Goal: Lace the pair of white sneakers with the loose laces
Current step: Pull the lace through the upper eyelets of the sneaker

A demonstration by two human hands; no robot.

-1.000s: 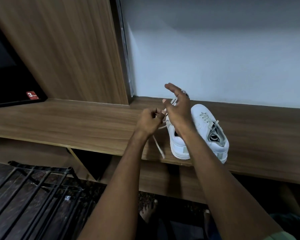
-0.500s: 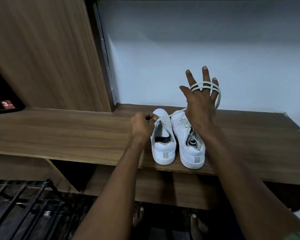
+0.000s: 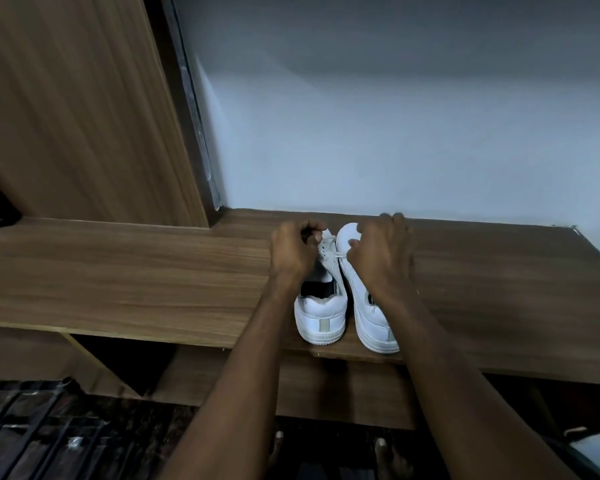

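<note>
Two white sneakers stand side by side on the wooden shelf (image 3: 153, 282), heels toward me. My left hand (image 3: 293, 252) grips the front of the left sneaker (image 3: 321, 315) with curled fingers. My right hand (image 3: 381, 254) is over the right sneaker (image 3: 368, 317), its thumb and fingers pinching a white lace (image 3: 340, 255) that runs across to the left sneaker's eyelets. The rest of the lace is hidden under my hands.
A wooden panel (image 3: 84, 116) rises at the left and a pale wall (image 3: 395, 116) stands behind the shelf. A dark metal rack (image 3: 32, 438) lies on the floor at lower left. My bare feet (image 3: 388, 455) show under the shelf edge.
My right hand, raised with the lace looped round its spread fingers, has dropped onto the sneakers and now pinches the lace close to the eyelets. My left hand stays at the left sneaker's front.
</note>
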